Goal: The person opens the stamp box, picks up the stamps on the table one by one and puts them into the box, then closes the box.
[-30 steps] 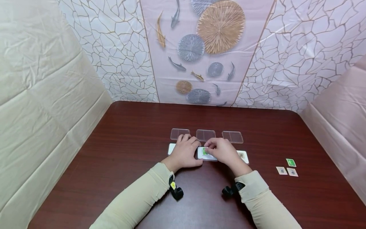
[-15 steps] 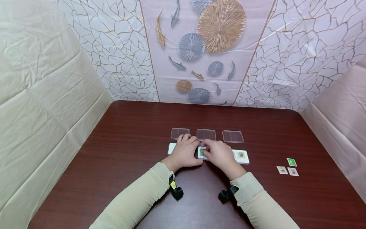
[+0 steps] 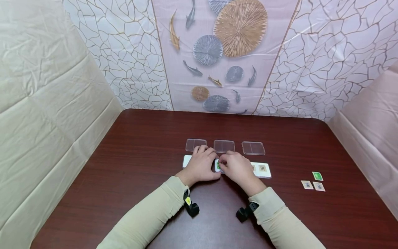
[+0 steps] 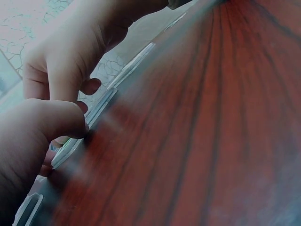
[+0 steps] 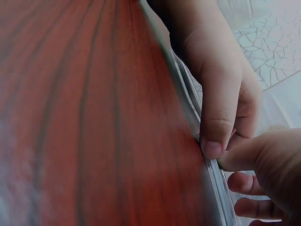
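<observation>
My left hand (image 3: 201, 165) grips the left end of a flat, white-lined plastic case (image 4: 70, 151), its thumb along the near edge and fingers at the far side. At that end of the case, my right hand (image 3: 237, 168) pinches a small green stamp (image 3: 218, 166); only part of the stamp shows between the hands. Both hands nearly meet, hiding most of the case. To the right lies another white-lined case (image 3: 258, 173) bearing two small pale stamps. A third white case (image 3: 186, 160) peeks out left of my left hand.
Behind the hands lie three clear lids in a row: left lid (image 3: 191, 145), middle lid (image 3: 224, 146) and right lid (image 3: 253, 148). A loose green stamp (image 3: 317, 176) and two pale stamps (image 3: 307, 185) lie far right on the dark red wooden table (image 3: 149, 138). Fabric walls surround it.
My right hand has shifted left with the green stamp, towards the left end of the middle case, uncovering more of the right case. My left hand stays put.
</observation>
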Tool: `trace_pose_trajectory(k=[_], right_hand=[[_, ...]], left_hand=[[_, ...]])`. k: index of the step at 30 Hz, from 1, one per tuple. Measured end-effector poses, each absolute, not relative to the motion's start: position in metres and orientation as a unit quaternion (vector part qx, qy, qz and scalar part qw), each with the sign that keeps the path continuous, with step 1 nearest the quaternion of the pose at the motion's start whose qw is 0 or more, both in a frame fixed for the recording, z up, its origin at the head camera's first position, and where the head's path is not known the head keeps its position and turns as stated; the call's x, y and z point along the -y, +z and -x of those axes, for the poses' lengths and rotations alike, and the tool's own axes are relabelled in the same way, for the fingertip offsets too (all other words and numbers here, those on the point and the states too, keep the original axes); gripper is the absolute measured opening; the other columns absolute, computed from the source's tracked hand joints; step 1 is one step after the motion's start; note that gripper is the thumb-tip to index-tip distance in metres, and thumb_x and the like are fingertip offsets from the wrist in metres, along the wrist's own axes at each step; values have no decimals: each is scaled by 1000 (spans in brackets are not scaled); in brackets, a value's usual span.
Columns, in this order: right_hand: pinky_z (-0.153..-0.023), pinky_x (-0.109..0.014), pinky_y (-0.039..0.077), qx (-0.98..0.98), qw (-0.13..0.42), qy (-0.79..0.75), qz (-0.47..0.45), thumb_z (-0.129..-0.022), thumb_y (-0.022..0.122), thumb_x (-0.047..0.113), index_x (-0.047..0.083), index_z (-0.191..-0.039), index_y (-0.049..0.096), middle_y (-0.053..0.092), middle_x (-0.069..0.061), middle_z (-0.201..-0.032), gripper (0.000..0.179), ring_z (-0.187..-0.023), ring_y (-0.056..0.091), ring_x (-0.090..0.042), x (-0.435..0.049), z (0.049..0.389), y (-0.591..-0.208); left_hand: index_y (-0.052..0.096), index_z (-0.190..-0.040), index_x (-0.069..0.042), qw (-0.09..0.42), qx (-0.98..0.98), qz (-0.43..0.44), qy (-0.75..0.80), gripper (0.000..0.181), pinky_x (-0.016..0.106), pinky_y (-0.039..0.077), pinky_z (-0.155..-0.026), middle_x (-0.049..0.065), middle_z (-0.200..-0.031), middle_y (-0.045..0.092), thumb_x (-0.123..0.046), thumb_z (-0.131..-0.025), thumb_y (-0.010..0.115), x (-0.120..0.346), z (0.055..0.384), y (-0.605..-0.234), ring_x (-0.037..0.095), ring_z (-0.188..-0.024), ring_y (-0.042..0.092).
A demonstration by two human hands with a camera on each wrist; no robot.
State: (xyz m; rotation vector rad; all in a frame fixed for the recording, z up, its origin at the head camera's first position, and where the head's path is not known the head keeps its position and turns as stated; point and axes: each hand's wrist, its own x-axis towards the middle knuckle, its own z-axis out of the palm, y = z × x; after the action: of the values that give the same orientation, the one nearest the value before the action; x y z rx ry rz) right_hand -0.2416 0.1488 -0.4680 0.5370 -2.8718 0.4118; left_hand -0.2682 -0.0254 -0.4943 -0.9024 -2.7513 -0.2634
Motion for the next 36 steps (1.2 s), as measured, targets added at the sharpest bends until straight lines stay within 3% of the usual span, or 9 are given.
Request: trace_pose_trajectory(k=[14, 22, 36], right_hand=[[-59, -43, 53, 968, 114, 129, -184, -88, 71, 21, 21, -93, 76, 67, 2, -91, 7, -78, 67, -22, -147, 241, -468], [-62, -46, 54, 965, 130, 149, -173, -90, 73, 25, 22, -94, 77, 72, 1, -98, 7, -84, 70, -27, -156, 242, -458], [-60, -46, 48, 974, 77, 196, -79, -92, 71, 29, 18, -101, 75, 73, -3, -88, 16, -80, 67, -27, -249, 252, -421]], left_hand=[[69, -108, -21, 114, 939, 309, -97, 49, 48, 32, -105, -5, -120, 61, -57, -74, 69, 26, 268, -493, 24, -119, 47], [69, -109, -21, 109, 940, 308, -103, 51, 47, 33, -104, -5, -119, 61, -57, -74, 71, 27, 267, -493, 23, -117, 47], [69, -116, -20, 97, 941, 307, -103, 56, 48, 31, -107, -4, -121, 61, -59, -75, 71, 26, 267, -492, 23, -120, 47]])
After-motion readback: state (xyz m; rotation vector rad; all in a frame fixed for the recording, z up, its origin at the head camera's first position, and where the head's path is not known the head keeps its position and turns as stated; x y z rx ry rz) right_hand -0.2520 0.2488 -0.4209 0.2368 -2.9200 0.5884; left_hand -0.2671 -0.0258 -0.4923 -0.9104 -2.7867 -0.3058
